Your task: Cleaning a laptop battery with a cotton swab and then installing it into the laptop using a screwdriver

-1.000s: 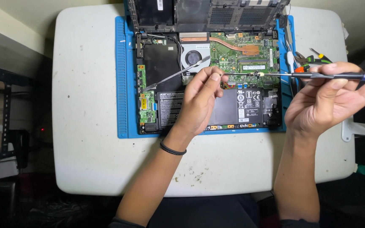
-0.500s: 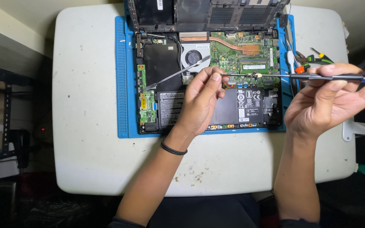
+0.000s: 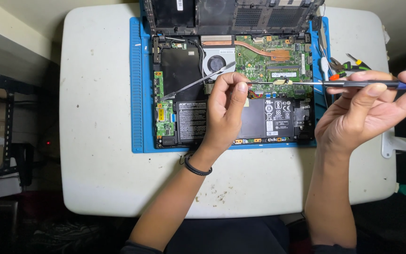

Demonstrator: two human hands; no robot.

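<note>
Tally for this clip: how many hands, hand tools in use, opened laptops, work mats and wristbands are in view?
Hands: 2, left hand and right hand
Screwdrivers held: 1, screwdriver in the right hand
Opened laptops: 1, laptop
Blue mats: 1, mat
Black wristbands: 1, wristband
Total: 6
Loose tools at the right edge are too cluttered to count.

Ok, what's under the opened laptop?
A blue work mat lies under the laptop, on the white table. The mat shows only at its edges; the rest is covered by the laptop and the left hand.
</note>
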